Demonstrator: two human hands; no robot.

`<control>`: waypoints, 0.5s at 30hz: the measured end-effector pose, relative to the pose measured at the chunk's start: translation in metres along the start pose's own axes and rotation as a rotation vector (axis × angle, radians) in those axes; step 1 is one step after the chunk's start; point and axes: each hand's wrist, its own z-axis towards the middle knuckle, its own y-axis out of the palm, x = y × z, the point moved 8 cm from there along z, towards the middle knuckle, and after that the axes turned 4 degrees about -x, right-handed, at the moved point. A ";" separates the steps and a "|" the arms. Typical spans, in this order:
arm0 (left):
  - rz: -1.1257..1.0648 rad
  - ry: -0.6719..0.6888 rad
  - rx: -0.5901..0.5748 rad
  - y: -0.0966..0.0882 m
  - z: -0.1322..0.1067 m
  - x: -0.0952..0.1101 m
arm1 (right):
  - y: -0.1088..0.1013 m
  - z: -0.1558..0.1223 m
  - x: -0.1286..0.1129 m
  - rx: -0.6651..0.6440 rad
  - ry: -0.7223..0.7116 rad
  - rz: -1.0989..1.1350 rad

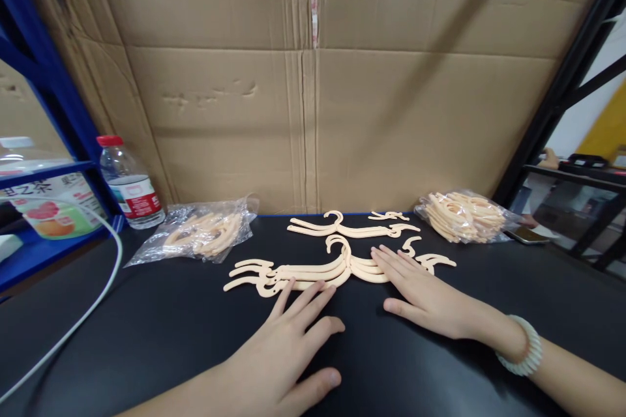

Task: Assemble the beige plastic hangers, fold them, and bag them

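A stack of pale peach plastic hangers (pixel 317 268) lies on the black table top (pixel 161 332), hooks pointing away from me. My left hand (pixel 288 348) rests flat with fingers spread, its fingertips touching the stack's near left edge. My right hand (pixel 423 296), a bead bracelet on its wrist, lies flat with fingers stretched onto the right arm of the stack. A single hanger (pixel 349 228) lies just behind the stack. Neither hand grips anything.
Clear bags of hangers sit at the left (pixel 203 234) and at the right (pixel 462 215). A water bottle (pixel 130 184) stands at the back left by blue shelving. A white cable (pixel 83 309) crosses the left side. A cardboard wall (pixel 313 98) closes the back.
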 end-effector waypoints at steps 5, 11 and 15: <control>-0.009 0.000 -0.064 -0.002 0.001 0.001 | 0.001 0.000 0.001 -0.009 -0.003 -0.010; -0.002 0.005 -0.075 0.000 -0.001 -0.001 | -0.001 0.000 0.001 -0.008 -0.010 0.033; 0.002 0.021 -0.055 0.001 -0.001 -0.002 | -0.002 0.000 -0.001 -0.025 -0.011 0.024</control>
